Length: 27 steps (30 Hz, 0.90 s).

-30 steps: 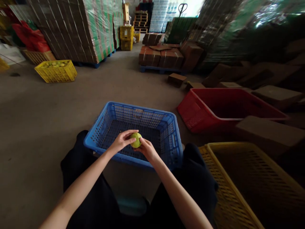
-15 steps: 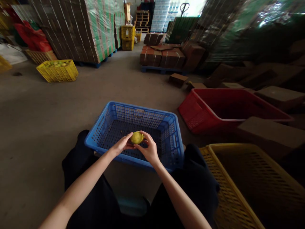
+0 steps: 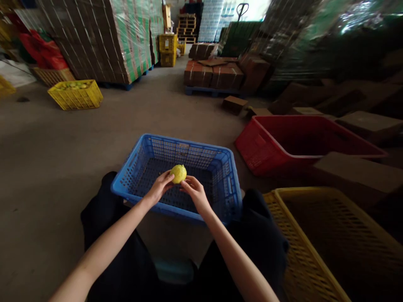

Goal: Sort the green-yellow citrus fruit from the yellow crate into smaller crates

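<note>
Dim floor (image 3: 126, 121) runs through a storeroom with tall stacks of goods on both sides. Near the middle of the view, the left hand (image 3: 160, 187) holds a yellow-green fruit (image 3: 179, 173), its thumb against the fruit's left side and its fingers curled closely below. The right hand (image 3: 195, 192) is partly curled, thumb and fingers a little apart, with the tips at the fruit's lower right; whether it grips or only steadies the fruit, I cannot tell. So the fruit sits between the two hands, just beyond their fingertips, a small nub at its top pointing away. Both hands are raised over the blue crate (image 3: 201, 147), whose perforated bottom shows beneath them. Dark-clothed knees (image 3: 100, 205) flank the crate, which stands on the floor. Close by the right knee is a yellow crate (image 3: 291, 239), with a red tub (image 3: 267, 155) beyond it and a carton (image 3: 362, 170) between. Farther off to the left, a yellow basket (image 3: 77, 98) full of fruits stands before a wrapped stack (image 3: 134, 37). Ahead, brown boxes (image 3: 214, 75) rest on a blue pallet (image 3: 204, 91), and wooden pallets (image 3: 186, 28) are piled at the back.
</note>
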Each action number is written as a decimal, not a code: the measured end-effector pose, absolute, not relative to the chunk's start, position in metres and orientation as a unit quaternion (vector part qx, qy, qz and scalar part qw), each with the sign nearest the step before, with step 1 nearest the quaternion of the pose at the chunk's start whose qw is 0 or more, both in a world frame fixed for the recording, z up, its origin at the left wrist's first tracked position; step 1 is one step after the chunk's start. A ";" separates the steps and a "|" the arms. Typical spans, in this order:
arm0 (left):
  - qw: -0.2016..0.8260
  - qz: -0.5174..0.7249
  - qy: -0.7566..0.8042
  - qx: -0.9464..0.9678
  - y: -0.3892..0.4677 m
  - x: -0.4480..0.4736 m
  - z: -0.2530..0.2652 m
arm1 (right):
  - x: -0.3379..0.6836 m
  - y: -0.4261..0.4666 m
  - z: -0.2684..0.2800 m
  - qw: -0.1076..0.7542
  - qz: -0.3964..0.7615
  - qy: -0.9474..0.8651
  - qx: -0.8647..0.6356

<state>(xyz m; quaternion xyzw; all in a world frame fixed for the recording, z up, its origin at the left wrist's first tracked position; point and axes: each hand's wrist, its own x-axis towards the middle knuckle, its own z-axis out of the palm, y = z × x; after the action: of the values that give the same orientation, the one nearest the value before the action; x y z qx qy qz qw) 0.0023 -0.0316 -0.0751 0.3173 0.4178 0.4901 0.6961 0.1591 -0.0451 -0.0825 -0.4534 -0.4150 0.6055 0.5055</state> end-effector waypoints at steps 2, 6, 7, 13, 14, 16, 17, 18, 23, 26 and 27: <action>0.687 0.498 0.415 0.327 -0.031 0.002 -0.074 | 0.158 -0.046 -0.082 0.490 0.642 -0.397 -0.435; 0.688 0.500 0.404 0.336 -0.030 0.002 -0.073 | 0.156 -0.048 -0.082 0.480 0.666 -0.383 -0.423; 0.689 0.499 0.403 0.338 -0.030 0.002 -0.073 | 0.156 -0.048 -0.082 0.479 0.668 -0.382 -0.423; 0.692 0.497 0.394 0.346 -0.030 0.002 -0.072 | 0.155 -0.049 -0.084 0.478 0.667 -0.386 -0.421; 0.692 0.497 0.393 0.347 -0.030 0.002 -0.072 | 0.155 -0.048 -0.084 0.477 0.667 -0.387 -0.421; 0.690 0.498 0.394 0.347 -0.030 0.001 -0.073 | 0.155 -0.048 -0.084 0.474 0.671 -0.388 -0.418; 0.690 0.498 0.395 0.347 -0.030 0.001 -0.073 | 0.155 -0.048 -0.084 0.474 0.674 -0.387 -0.414; 0.690 0.498 0.394 0.347 -0.030 0.001 -0.073 | 0.155 -0.049 -0.084 0.476 0.676 -0.385 -0.410; 0.701 0.478 0.384 0.364 -0.028 -0.001 -0.074 | 0.157 -0.048 -0.086 0.497 0.657 -0.396 -0.405; 0.700 0.457 0.397 0.379 -0.028 -0.002 -0.075 | 0.158 -0.046 -0.090 0.510 0.614 -0.429 -0.424; 0.700 0.450 0.402 0.382 -0.027 -0.002 -0.076 | 0.159 -0.045 -0.091 0.513 0.594 -0.444 -0.432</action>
<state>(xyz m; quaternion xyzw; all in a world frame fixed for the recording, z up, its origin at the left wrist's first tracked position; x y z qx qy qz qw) -0.0025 -0.0274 -0.0765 0.3819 0.4022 0.4501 0.6998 0.1591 -0.0448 -0.0911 -0.4319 -0.4435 0.5944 0.5132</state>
